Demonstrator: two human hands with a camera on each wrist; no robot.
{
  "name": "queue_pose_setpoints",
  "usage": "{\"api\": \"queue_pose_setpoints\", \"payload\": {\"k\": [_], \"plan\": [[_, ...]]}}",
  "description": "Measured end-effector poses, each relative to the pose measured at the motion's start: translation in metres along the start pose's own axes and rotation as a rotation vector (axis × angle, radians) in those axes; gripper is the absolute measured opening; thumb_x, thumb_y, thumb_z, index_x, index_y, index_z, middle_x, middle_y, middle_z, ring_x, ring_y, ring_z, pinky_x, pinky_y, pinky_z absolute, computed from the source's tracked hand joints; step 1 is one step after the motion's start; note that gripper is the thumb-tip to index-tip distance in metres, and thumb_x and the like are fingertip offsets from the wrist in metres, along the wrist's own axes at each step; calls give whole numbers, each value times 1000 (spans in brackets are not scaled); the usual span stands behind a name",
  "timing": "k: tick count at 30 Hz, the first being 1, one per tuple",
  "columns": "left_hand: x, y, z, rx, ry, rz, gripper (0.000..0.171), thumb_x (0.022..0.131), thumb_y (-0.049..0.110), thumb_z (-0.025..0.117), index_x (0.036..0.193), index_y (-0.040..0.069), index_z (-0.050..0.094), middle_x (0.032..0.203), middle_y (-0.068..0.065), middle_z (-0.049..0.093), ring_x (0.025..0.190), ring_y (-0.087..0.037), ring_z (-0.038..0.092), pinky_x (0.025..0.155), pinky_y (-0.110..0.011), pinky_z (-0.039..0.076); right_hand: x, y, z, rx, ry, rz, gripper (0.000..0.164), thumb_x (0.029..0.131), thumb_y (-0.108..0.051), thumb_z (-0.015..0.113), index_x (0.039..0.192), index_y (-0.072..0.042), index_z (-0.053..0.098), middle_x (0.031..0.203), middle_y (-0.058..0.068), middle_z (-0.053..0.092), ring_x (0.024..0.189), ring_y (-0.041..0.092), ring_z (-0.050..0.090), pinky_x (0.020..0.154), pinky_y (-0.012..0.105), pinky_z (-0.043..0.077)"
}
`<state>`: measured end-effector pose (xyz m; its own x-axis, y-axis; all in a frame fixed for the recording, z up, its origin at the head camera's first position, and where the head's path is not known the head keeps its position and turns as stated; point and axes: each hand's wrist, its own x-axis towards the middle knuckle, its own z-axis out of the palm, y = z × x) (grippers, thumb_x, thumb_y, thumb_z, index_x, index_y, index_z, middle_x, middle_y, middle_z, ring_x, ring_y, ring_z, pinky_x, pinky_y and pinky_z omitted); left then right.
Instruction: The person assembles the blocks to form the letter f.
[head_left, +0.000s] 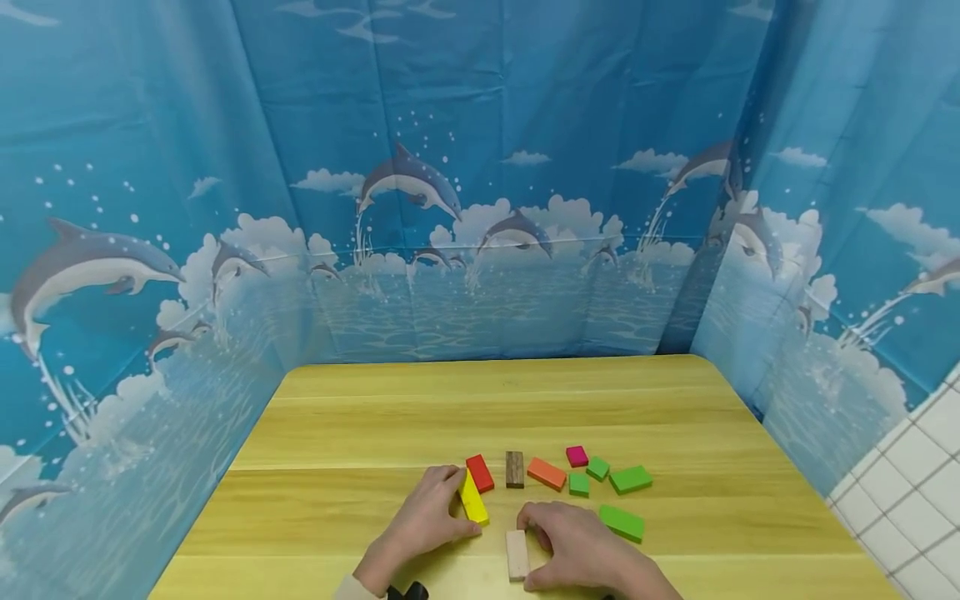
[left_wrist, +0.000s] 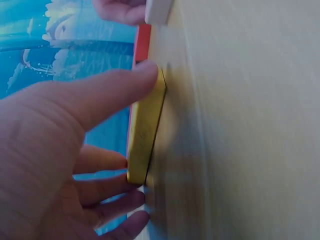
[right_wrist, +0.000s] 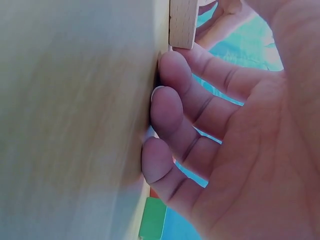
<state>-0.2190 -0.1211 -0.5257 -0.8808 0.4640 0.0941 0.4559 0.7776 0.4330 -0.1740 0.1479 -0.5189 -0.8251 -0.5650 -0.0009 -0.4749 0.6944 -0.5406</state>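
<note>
On the tabletop my left hand point(head_left: 423, 517) pinches a yellow block point(head_left: 473, 498) between thumb and fingers at its two ends. The left wrist view shows the thumb on one end of that yellow block point(left_wrist: 145, 135) and fingertips at the other. A red block point(head_left: 480, 473) lies just beyond it. My right hand point(head_left: 573, 546) holds a pale wooden block point(head_left: 517, 556) lengthwise, thumb at the near end and index finger at the far end. In the right wrist view the other fingers point(right_wrist: 167, 111) curl down against the table beside the pale block point(right_wrist: 183, 25).
Beyond the hands lie a dark brown block point(head_left: 514, 470), an orange block point(head_left: 547, 474), a magenta cube point(head_left: 577, 456) and two small green cubes point(head_left: 578, 484). Two longer green blocks point(head_left: 622, 523) are at the right. A dolphin-printed curtain point(head_left: 480, 317) surrounds the wooden table point(head_left: 337, 433).
</note>
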Motion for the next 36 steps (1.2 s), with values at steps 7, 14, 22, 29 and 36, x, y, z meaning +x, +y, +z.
{"api": "queue_pose_setpoints", "payload": {"k": [7,14,22,29,36], "plan": [[1,-3,-5,45,-2,27,89,75,53,85,142,2,57,141,-15,56,130,-31,49,107,-48,42,1,4,2,-21,-1,6,49,69,-57,86,103,-35,59,73,-14,51,62,2,44,55,23,36],[0,-6,-10,47,-8,35,80,76,47,84,139,3,60,142,-17,55,130,-36,50,106,-53,42,2,5,1,-21,5,-12,49,69,-58,86,103,-35,59,74,-15,51,63,1,44,55,23,36],[1,-3,-14,-117,-35,20,78,78,48,82,143,11,59,150,-11,49,138,-39,43,107,-61,36,0,4,1,-23,9,1,50,69,-58,86,103,-34,58,73,-14,51,63,2,44,56,23,36],[6,12,-19,-171,-65,62,78,80,50,80,146,16,56,153,-9,46,138,-35,43,105,-59,40,-3,4,-1,-28,23,-10,54,69,-59,86,108,-33,59,74,-14,50,63,1,44,56,23,36],[6,25,-16,-194,-103,126,77,82,48,80,146,14,55,153,-9,46,138,-33,44,106,-55,42,-3,8,-3,70,-24,-18,60,72,-60,84,117,-30,59,77,-13,52,64,1,45,56,23,39]]}}
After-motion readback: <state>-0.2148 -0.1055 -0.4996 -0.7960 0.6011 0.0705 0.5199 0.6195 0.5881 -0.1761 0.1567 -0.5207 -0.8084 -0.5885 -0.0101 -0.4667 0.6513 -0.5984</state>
